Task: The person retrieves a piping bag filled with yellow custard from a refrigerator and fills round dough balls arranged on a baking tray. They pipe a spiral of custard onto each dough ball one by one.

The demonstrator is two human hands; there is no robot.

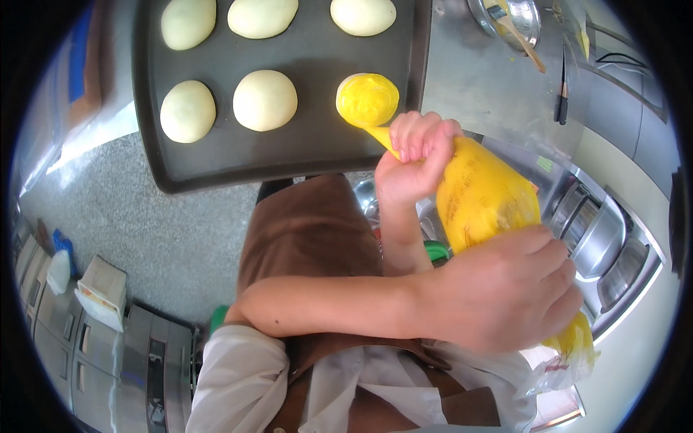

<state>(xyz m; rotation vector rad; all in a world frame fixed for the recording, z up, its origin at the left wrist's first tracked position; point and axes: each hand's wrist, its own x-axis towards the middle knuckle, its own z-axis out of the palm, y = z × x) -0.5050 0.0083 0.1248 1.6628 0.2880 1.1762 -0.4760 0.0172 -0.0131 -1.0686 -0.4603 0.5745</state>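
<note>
My left hand (503, 292) reaches across my body, closed around the upper part of a piping bag (484, 189) full of yellow paste; the loose plastic end sticks out below it. Nearer the bag's tip, my right hand (417, 157) is wrapped around its narrow part, palm side up. The tip touches or nearly touches the lower edge of a round dough piece (368, 100) whose top bears yellow paste in a spiral. Several plain dough rounds, among them one beside it (265, 100), lie on a dark baking tray (270, 157).
Right of the tray, a steel worktop (460, 70) holds a metal bowl (530, 21) with a pastry brush (517, 38) across it and dark-handled tools (562, 105). Metal pans (601, 235) stand on a lower shelf at right. Steel drawers (97, 346) and a pale bin (103, 289) are at lower left.
</note>
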